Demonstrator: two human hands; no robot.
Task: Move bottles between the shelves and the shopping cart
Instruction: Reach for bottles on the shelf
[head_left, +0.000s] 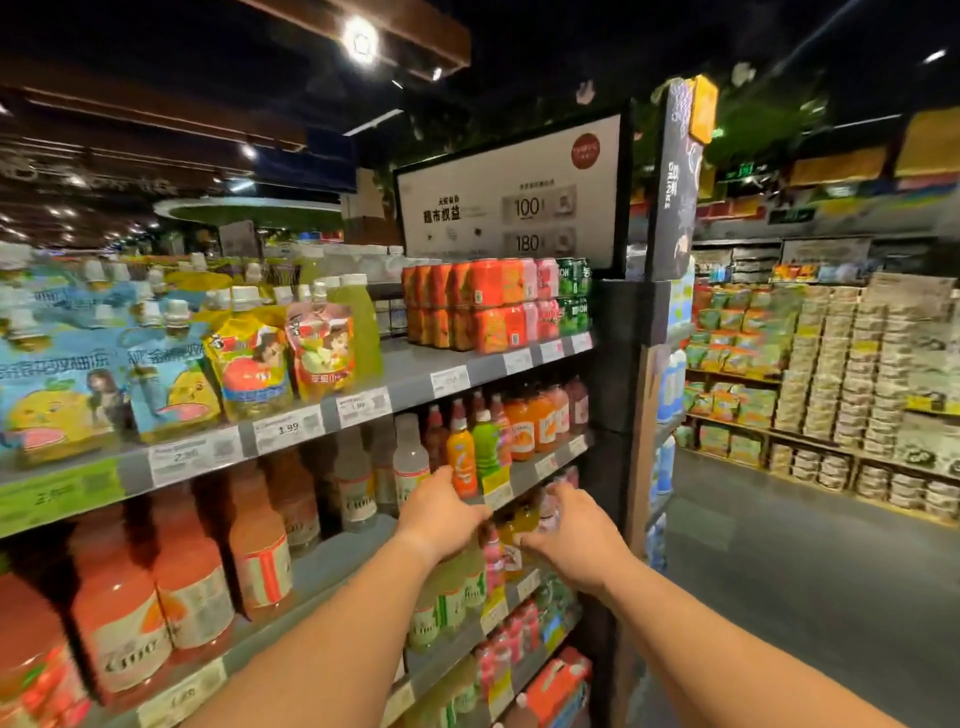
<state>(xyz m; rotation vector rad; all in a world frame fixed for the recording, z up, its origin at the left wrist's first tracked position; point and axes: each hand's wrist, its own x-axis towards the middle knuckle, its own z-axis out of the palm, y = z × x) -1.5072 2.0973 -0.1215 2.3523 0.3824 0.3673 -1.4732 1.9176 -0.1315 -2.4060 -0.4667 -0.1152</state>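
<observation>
Both my arms reach toward the drink shelves on my left. My left hand (441, 512) is at the edge of the second shelf (524, 475), just below an orange bottle (461, 460) and a green bottle (485, 449); its fingers curl over the shelf edge and hold nothing that I can see. My right hand (569, 535) reaches to the shelf below, fingers spread near small yellow bottles (522, 522) and pink bottles (493, 558); it holds nothing. No shopping cart is in view.
Large orange juice bottles (192, 582) fill the lower left shelf, pouches (249, 358) and can packs (488, 304) the top shelf. A dark end panel (613, 364) closes the shelving on the right. Beyond it an aisle floor (779, 571) leads to stacked goods (831, 389).
</observation>
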